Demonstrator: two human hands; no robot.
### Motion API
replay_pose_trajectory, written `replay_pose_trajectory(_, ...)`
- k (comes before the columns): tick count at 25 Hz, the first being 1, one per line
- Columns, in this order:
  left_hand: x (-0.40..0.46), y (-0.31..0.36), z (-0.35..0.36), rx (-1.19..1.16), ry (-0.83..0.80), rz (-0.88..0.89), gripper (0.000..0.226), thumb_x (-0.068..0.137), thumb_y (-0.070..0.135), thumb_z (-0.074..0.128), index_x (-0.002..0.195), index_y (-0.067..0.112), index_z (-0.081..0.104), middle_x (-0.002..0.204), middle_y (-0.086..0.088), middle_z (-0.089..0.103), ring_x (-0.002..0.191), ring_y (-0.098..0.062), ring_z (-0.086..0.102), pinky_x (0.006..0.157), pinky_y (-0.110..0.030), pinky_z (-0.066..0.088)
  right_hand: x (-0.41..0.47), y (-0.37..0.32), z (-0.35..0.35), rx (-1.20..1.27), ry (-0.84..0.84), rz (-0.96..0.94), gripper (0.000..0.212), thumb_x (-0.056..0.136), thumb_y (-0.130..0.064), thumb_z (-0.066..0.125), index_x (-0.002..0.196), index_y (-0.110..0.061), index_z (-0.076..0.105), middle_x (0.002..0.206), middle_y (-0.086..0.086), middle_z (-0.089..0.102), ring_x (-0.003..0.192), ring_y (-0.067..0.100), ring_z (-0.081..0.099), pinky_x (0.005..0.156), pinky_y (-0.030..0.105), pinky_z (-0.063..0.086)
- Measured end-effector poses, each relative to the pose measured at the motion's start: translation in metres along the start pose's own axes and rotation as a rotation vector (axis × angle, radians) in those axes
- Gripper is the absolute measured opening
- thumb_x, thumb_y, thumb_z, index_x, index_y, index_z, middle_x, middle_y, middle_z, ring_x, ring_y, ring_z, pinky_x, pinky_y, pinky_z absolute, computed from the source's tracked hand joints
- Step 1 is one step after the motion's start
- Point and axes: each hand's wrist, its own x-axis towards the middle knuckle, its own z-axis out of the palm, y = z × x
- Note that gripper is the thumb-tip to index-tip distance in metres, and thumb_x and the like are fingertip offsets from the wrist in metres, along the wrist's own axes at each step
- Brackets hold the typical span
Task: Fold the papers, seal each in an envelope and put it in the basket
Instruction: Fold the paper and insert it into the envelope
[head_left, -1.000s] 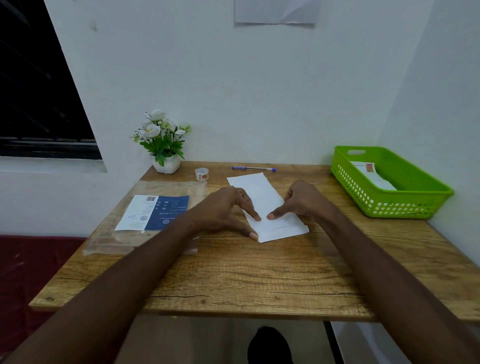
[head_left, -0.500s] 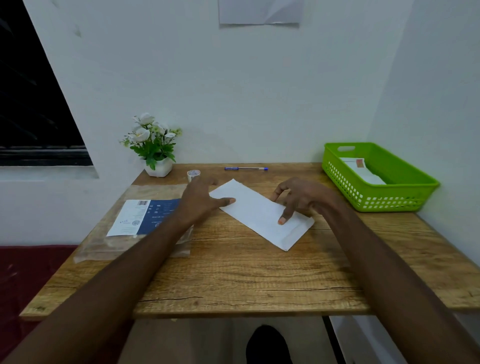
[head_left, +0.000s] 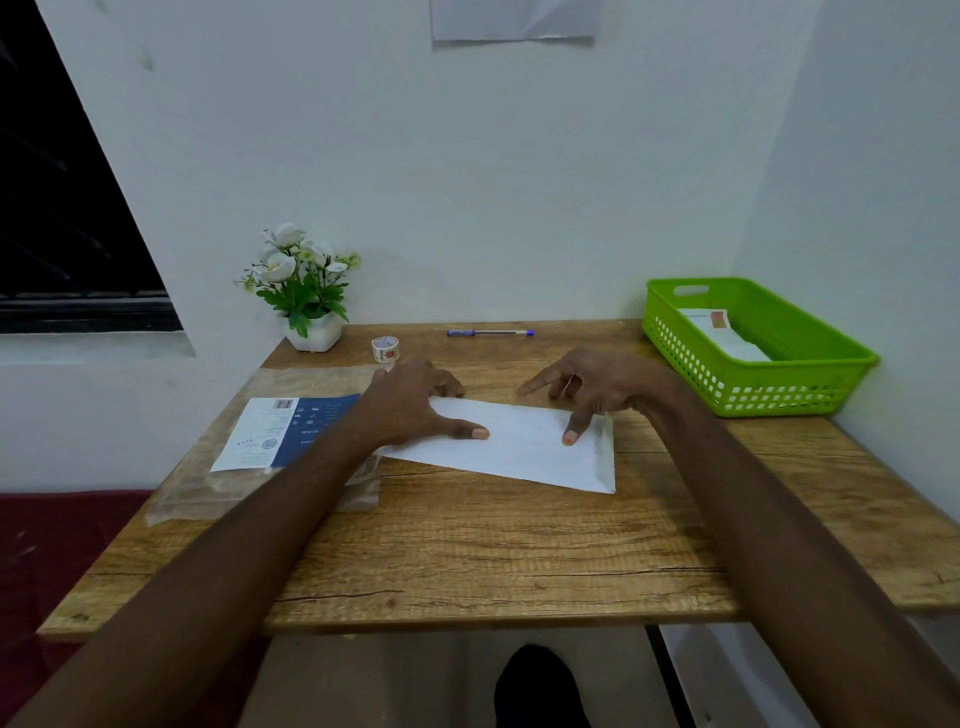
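Wooden table (head_left: 467, 561): bears all items. Flat white envelope (head_left: 519, 441): mid-table, lying crosswise. Left hand (head_left: 410, 405), right hand (head_left: 597, 387): fingers spread, thumbs pressing it flat, gripping nothing. Step, judged: sealing; next calls for small tape roll (head_left: 385, 348). Green plastic basket (head_left: 810, 374): far right, awaiting delivery.

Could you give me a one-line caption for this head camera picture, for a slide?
Both hands, left and right, press a white envelope flat on the wooden table, green basket nearby.
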Motion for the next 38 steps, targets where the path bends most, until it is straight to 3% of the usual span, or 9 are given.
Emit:
replay_pose_trajectory(3,0.0,-0.001,-0.005,-0.098,0.018,0.005,0.09,0.043,0.094,0.069,0.11,0.034,0.071,0.103,0.022,0.062,0.094,0.005,0.056,0.078,-0.024,0.049,0.001,0.008,-0.003,-0.002,0.11,0.135,0.094,0.059,-0.022,0.099,0.143,-0.033,0.058,0.129,0.006,0.063,0.113,0.024,0.062,0.091,0.037,0.057)
replay_pose_trajectory(9,0.0,-0.007,-0.006,-0.266,0.112,-0.012,0.061,0.047,0.073,0.087,0.084,0.025,0.078,0.081,0.012,0.074,0.074,-0.001,0.064,0.063,-0.02,0.049,0.005,0.015,-0.004,-0.028,0.205,0.415,0.11,0.046,-0.042,0.102,0.14,-0.012,0.054,0.135,0.009,0.058,0.101,0.022,0.059,0.077,0.032,0.055)
replay_pose_trajectory(14,-0.001,-0.006,-0.006,-0.55,0.156,-0.087,0.026,0.071,0.033,0.092,0.088,0.015,0.081,0.078,0.005,0.076,0.063,0.002,0.064,0.053,-0.012,0.043,0.007,0.018,0.001,-0.013,0.298,0.524,0.059,0.048,-0.046,0.1,0.07,-0.004,0.064,0.056,0.001,0.069,0.056,0.017,0.065,0.055,0.027,0.052)
replay_pose_trajectory(18,-0.002,-0.002,-0.005,-0.734,0.249,-0.223,0.033,0.084,0.029,0.083,0.096,0.0,0.074,0.088,-0.011,0.076,0.077,-0.024,0.073,0.06,-0.029,0.052,0.015,0.015,0.005,-0.055,0.435,0.389,0.048,0.07,-0.042,0.09,0.086,-0.001,0.071,0.094,0.01,0.071,0.088,0.026,0.066,0.068,0.031,0.046)
replay_pose_trajectory(22,-0.004,0.001,-0.009,-0.581,0.045,-0.26,0.022,0.079,0.029,0.086,0.09,0.012,0.077,0.079,-0.002,0.076,0.069,-0.016,0.071,0.056,-0.027,0.051,0.02,0.01,0.018,-0.063,0.48,0.264,0.028,0.077,-0.026,0.086,0.066,-0.009,0.066,0.074,0.002,0.062,0.082,0.025,0.058,0.058,0.029,0.039)
replay_pose_trajectory(24,-0.006,0.004,-0.014,-0.566,-0.092,-0.275,0.035,0.071,0.032,0.092,0.1,0.02,0.074,0.077,-0.001,0.075,0.059,-0.009,0.067,0.047,-0.024,0.048,0.024,0.009,0.025,-0.156,0.463,0.195,0.017,0.079,-0.021,0.082,0.08,-0.007,0.072,0.088,0.004,0.066,0.091,0.023,0.058,0.065,0.03,0.042)
replay_pose_trajectory(30,-0.012,0.009,-0.015,-0.664,-0.28,-0.09,0.1,0.066,0.022,0.096,0.151,0.023,0.043,0.082,-0.014,0.078,0.061,-0.017,0.072,0.052,-0.026,0.057,0.027,0.002,0.029,-0.138,0.323,0.04,0.043,0.094,-0.02,0.069,0.136,-0.012,0.065,0.144,0.003,0.061,0.133,0.021,0.052,0.11,0.031,0.038)
replay_pose_trajectory(35,-0.013,0.013,-0.013,-0.711,-0.383,-0.012,0.089,0.067,0.028,0.096,0.145,0.024,0.052,0.083,-0.016,0.078,0.061,-0.021,0.074,0.054,-0.026,0.058,0.023,-0.004,0.042,-0.107,0.155,-0.057,0.057,0.103,-0.037,0.056,0.156,-0.03,0.039,0.163,-0.007,0.035,0.149,0.015,0.033,0.118,0.029,0.023)
replay_pose_trajectory(38,-0.012,0.011,-0.01,-0.571,-0.259,0.0,0.072,0.071,0.042,0.092,0.133,0.022,0.062,0.074,-0.009,0.077,0.053,-0.018,0.07,0.053,-0.03,0.059,0.023,-0.011,0.045,-0.035,0.114,-0.153,0.06,0.102,-0.034,0.058,0.158,-0.033,0.035,0.163,-0.011,0.036,0.148,0.011,0.034,0.123,0.034,0.026)
